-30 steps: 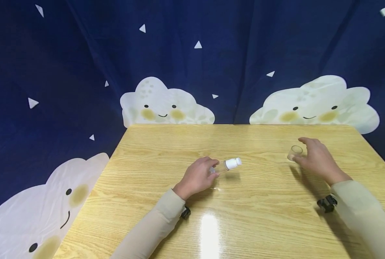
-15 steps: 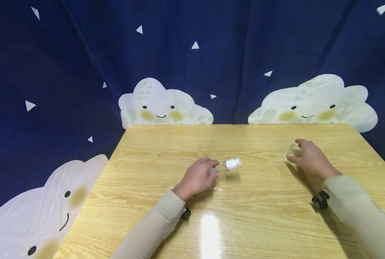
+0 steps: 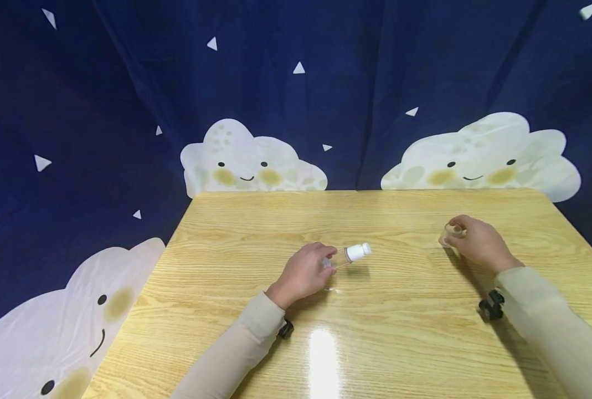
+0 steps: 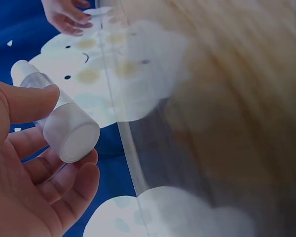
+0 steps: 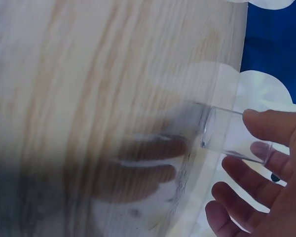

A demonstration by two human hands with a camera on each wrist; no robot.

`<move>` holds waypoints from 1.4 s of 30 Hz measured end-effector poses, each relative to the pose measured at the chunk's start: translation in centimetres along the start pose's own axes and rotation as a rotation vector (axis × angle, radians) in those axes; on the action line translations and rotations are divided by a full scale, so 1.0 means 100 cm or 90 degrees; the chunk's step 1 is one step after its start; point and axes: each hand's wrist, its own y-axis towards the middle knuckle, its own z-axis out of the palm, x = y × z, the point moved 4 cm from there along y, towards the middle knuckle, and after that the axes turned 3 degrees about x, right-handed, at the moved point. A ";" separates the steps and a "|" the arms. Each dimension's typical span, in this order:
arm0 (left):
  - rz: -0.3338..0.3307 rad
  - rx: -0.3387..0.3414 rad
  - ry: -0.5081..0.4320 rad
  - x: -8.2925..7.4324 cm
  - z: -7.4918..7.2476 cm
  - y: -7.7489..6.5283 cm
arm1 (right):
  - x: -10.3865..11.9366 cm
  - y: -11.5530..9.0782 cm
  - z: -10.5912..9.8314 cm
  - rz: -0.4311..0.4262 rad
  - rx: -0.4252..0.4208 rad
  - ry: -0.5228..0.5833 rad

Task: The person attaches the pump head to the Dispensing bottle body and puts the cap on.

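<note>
In my left hand (image 3: 303,274) is a small clear pump bottle (image 4: 71,131) with a white top (image 3: 358,252), tilted above the table. My left thumb (image 4: 34,102) lies along its side, and the fingers curl around from the other side. To the right, my right hand (image 3: 480,241) pinches a small see-through cap (image 5: 227,131) by its upper rim. The cap stands upright with its open end up, its lower edge right at the tabletop. Thumb and forefinger are at its rim, while the other fingers curl loosely beside it.
Both hands work over a glossy wood-grain table (image 3: 385,332). Behind it hangs a dark blue curtain (image 3: 355,83) with white clouds and small triangles. A black wrist camera (image 3: 492,305) sits under the right sleeve, close over the table.
My right hand has moved slightly left, and its thumb and forefinger have closed on the clear cap. My left hand holds the pump bottle in the same spot.
</note>
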 end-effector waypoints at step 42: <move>0.014 -0.027 -0.009 0.003 -0.010 -0.004 | -0.002 0.003 0.008 0.046 0.025 0.008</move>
